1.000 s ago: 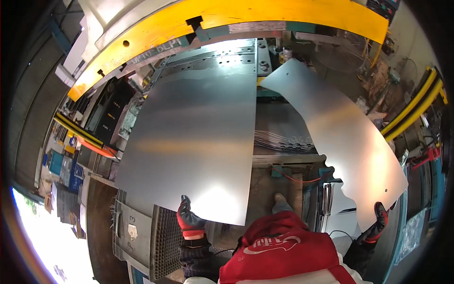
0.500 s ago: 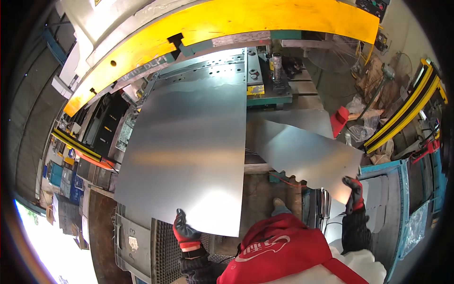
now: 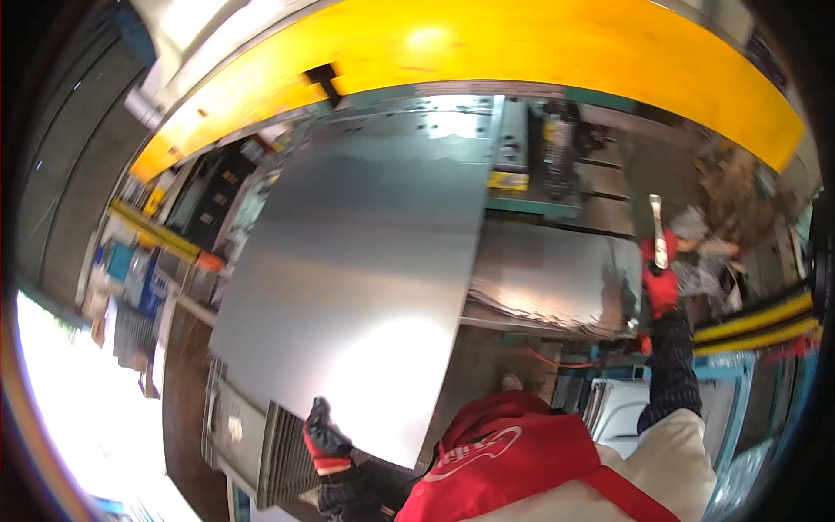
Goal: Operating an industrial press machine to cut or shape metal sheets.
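A large flat metal sheet (image 3: 348, 261) reaches from the press bed toward me. My left hand (image 3: 325, 438), in a black and red glove, grips its near edge at the left corner, thumb on top. Off to the right, my right hand (image 3: 659, 291), gloved and stretched forward, is closed around a slim silver tool (image 3: 657, 228) with a rounded end; blur hides its exact kind. Beside that hand lies a pile of smaller metal sheets (image 3: 552, 270) with a wavy near edge.
The yellow press beam (image 3: 539, 43) spans the far side. A die block with a coil spring (image 3: 557, 152) stands behind the pile. Yellow and black guard bars (image 3: 757, 317) run at the right, above a blue-framed bin (image 3: 726, 370). A grey mesh crate (image 3: 283, 452) sits near my left hand.
My right hand has let go of the scalloped sheet piece and moved forward to the silver tool. My left hand still holds the large sheet. The view has shifted.
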Demonstrator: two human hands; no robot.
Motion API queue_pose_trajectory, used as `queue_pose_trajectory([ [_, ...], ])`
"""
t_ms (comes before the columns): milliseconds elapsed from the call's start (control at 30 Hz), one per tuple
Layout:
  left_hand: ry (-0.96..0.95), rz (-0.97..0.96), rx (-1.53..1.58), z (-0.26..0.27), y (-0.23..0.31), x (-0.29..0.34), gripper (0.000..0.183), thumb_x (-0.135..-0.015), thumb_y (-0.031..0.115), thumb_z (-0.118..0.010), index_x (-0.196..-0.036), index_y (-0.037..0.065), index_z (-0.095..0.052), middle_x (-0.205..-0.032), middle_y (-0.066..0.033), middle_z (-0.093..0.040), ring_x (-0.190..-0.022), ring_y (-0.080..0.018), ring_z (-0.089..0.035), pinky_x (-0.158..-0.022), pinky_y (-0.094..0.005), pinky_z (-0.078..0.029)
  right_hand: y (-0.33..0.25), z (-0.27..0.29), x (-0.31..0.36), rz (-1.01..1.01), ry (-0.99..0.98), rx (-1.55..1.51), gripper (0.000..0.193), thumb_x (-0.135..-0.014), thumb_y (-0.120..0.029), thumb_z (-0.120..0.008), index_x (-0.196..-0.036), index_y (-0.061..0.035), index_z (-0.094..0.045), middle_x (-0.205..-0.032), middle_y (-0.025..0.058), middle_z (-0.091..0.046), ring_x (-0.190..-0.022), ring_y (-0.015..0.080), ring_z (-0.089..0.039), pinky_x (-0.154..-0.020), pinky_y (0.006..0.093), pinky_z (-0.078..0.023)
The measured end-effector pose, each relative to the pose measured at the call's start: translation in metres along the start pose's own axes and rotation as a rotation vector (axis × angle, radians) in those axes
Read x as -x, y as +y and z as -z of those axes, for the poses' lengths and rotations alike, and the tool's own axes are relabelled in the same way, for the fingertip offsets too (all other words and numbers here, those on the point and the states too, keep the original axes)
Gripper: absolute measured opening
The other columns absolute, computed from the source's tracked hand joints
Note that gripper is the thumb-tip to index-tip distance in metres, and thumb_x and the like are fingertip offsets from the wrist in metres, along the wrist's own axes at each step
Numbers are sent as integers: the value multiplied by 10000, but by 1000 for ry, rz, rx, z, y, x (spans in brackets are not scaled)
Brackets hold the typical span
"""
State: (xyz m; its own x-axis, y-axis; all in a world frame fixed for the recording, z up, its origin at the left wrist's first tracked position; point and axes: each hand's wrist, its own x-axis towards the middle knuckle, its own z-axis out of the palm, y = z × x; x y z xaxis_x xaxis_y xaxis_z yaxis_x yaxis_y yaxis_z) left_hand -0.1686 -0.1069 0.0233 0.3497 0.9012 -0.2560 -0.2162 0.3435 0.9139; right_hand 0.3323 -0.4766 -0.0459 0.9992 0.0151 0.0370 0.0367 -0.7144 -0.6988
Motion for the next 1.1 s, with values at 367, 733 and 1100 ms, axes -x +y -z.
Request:
queue_pose_trajectory([
  [367,427,-656,-283,-53,54,30,400,-774,65,-442,-1157,-27,-375,-1176,-111,-415,-1062,-198,-406,-906,-290,-305,-161,-83,135,147,-649,-905,195,-697,-35,-599,-880,-16,-538,-642,52,-554,-461,82,-491,-393,205,-366],
  [733,-236,-663,-1694,-199,-18,-151,656,-760,470,-407,-1238,47,-255,-1288,-186,-217,-1201,-346,-157,-981,-406,-121,-149,-46,188,-78,-611,-1083,223,-759,-65,-489,-979,-43,-517,-582,17,-495,-457,84,-474,-381,199,-361],
  [1100,-347,-691,-754,-124,58,8,450,-752,26,-516,-1173,19,-359,-1182,-114,-396,-1083,-185,-369,-895,-291,-300,-113,-89,218,-106,-566,-1031,232,-724,-54,-570,-941,-26,-494,-649,47,-548,-514,126,-545,-403,248,-419],
])
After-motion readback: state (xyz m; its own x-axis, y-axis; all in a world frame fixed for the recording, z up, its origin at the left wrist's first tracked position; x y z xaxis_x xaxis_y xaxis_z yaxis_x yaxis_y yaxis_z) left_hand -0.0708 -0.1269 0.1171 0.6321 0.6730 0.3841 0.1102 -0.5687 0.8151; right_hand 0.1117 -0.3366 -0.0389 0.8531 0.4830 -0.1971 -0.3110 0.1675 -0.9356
